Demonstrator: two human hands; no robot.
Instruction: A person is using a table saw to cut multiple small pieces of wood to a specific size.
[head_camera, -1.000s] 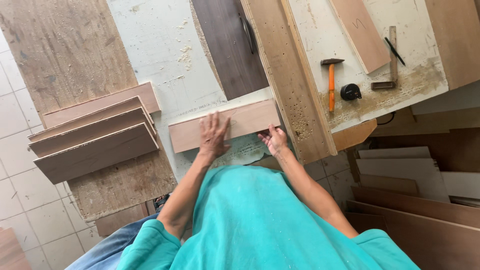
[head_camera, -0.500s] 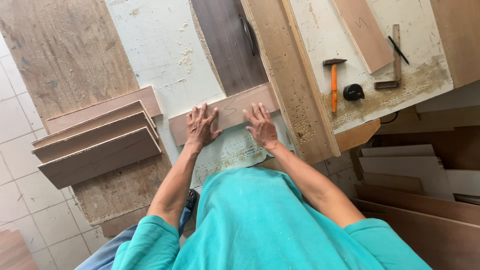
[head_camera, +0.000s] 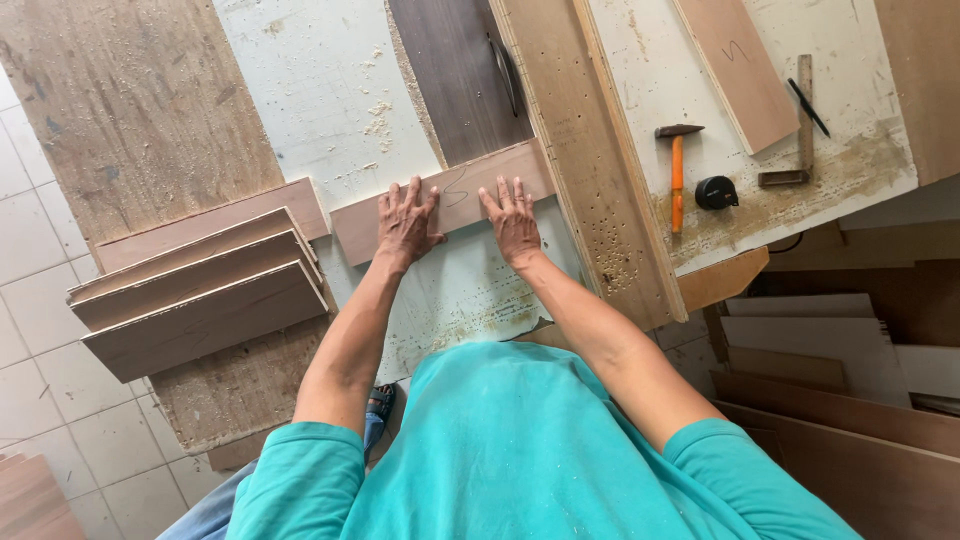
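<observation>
A narrow brown wooden strip (head_camera: 455, 196) lies across the dusty white table top (head_camera: 320, 90). My left hand (head_camera: 405, 222) is flat on its left half, fingers spread. Flat on the strip's right half is my right hand (head_camera: 513, 217), close to a long raised wooden rail (head_camera: 590, 160). Neither hand grips the strip; both press on its top face.
A stack of similar brown strips (head_camera: 195, 285) lies at the left on a rough board. A dark panel with a handle (head_camera: 465, 75) lies beyond the strip. An orange-handled hammer (head_camera: 677, 165), a tape measure (head_camera: 716, 192), a square (head_camera: 795, 140) and a pencil lie at the right. Boards lean at lower right.
Both hands have pushed the strip away from me across the table, toward the dark panel. My arms are now stretched further out.
</observation>
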